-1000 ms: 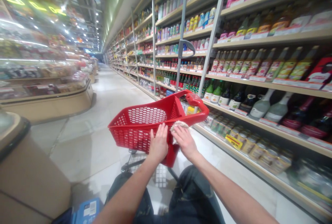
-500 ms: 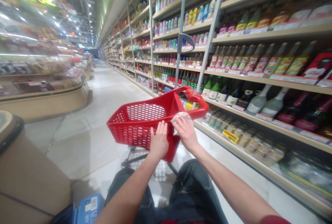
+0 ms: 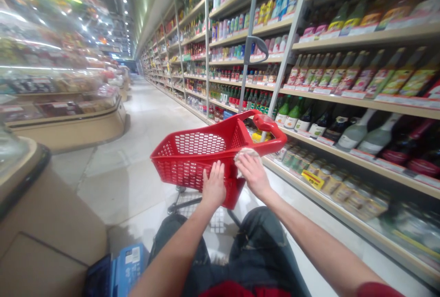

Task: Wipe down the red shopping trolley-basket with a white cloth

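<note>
A red plastic shopping cart with a perforated basket stands in front of my knees, its handle pointing right. My left hand lies flat with fingers stretched against the basket's near side. Beside it, my right hand presses a whitish crumpled cloth on the cart's side just below the rim, near the handle end. Part of the cloth is hidden beneath the fingers. No goods show in the visible part of the basket.
Long shelves of bottles and cans run along the right, with a yellow price tag low down. Beige display counters line the left. A blue box sits on the floor by my left leg. Pale tiled aisle floor stretches ahead.
The view has shifted slightly, so the cart and both hands appear a little farther right. Both hands stay on the cart's side, the right one still on the cloth.
</note>
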A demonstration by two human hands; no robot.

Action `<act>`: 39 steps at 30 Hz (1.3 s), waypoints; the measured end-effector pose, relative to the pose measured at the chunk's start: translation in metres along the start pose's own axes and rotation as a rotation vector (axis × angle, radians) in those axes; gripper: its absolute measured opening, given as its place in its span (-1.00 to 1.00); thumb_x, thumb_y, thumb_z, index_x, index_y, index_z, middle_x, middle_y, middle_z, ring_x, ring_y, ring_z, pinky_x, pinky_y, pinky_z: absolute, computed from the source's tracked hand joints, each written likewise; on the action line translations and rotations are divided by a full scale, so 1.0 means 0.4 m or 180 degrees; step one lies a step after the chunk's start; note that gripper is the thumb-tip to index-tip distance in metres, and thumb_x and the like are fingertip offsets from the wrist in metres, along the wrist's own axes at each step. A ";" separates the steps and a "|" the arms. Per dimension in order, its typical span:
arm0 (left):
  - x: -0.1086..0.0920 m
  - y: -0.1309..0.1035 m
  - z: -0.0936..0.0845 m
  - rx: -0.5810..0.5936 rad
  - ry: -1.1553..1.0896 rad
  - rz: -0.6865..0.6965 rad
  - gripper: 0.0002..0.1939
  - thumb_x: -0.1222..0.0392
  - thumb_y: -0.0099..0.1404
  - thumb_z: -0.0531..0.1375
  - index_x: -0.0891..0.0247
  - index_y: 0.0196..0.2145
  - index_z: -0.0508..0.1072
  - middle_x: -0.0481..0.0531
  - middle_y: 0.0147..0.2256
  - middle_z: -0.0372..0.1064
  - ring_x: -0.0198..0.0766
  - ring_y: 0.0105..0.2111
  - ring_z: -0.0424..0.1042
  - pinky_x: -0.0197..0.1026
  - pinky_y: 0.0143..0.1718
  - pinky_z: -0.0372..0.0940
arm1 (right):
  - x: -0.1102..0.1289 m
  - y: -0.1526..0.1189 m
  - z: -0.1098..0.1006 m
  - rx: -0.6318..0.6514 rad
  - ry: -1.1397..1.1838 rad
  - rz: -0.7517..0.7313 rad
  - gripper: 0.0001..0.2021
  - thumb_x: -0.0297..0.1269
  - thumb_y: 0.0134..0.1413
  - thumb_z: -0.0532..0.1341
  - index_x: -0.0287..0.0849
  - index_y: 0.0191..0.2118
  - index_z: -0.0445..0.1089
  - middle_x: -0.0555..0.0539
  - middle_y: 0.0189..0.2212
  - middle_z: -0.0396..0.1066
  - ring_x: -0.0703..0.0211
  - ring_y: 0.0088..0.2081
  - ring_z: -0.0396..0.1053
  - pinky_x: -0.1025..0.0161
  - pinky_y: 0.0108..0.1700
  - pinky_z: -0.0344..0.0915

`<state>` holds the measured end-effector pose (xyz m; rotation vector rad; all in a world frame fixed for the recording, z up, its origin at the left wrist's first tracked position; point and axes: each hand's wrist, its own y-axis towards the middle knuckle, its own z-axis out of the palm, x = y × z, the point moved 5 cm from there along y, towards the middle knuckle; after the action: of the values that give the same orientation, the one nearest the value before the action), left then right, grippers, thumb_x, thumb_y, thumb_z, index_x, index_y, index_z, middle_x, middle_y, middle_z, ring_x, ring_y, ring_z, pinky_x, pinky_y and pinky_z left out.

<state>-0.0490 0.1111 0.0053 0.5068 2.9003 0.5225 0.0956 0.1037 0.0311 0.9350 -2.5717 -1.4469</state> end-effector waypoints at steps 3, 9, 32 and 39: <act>0.005 -0.014 0.013 0.0065 -0.0051 0.0040 -0.34 0.34 0.15 -0.04 0.38 0.22 -0.04 0.14 0.27 -0.17 -0.16 0.27 -0.19 0.15 0.23 -0.21 | 0.061 -0.062 0.068 0.0342 0.0087 -0.0308 -0.66 -0.48 0.21 -0.06 -0.17 -0.01 0.33 -0.15 0.05 0.30 0.14 0.20 0.05 -0.04 0.14 0.13; 0.056 -0.022 0.001 0.0031 0.0037 -0.0170 -0.32 0.37 0.12 -0.04 0.40 0.22 -0.04 0.16 0.27 -0.16 -0.14 0.26 -0.18 0.17 0.22 -0.20 | 0.102 0.006 0.044 -0.0106 0.0392 -0.0236 -0.64 -0.54 0.16 -0.03 -0.21 0.03 0.30 -0.18 0.08 0.26 0.12 0.25 -0.09 0.01 0.16 0.10; 0.227 -0.049 -0.022 -0.0179 0.0044 -0.0714 -0.30 0.35 0.10 -0.03 0.43 0.22 -0.05 0.18 0.27 -0.18 -0.13 0.26 -0.16 0.20 0.21 -0.21 | 0.186 0.155 0.198 0.0428 0.0771 -0.0315 -0.67 -0.43 0.22 -0.04 -0.16 0.05 0.28 -0.13 0.12 0.22 0.13 0.25 -0.09 -0.03 0.18 0.08; 0.290 -0.098 0.020 0.0076 -0.0019 -0.0909 -0.27 0.36 0.08 0.03 0.41 0.23 -0.05 0.18 0.26 -0.18 -0.11 0.26 -0.15 0.17 0.22 -0.21 | 0.282 0.066 0.291 0.0822 0.0832 -0.0754 -0.70 -0.43 0.17 0.04 -0.19 0.00 0.33 -0.17 0.07 0.28 0.02 0.16 0.13 -0.03 0.09 0.21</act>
<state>-0.1672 0.1201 -0.0264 0.0918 2.9053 0.4426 -0.0465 0.1435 -0.0409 1.3997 -2.5551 -0.9619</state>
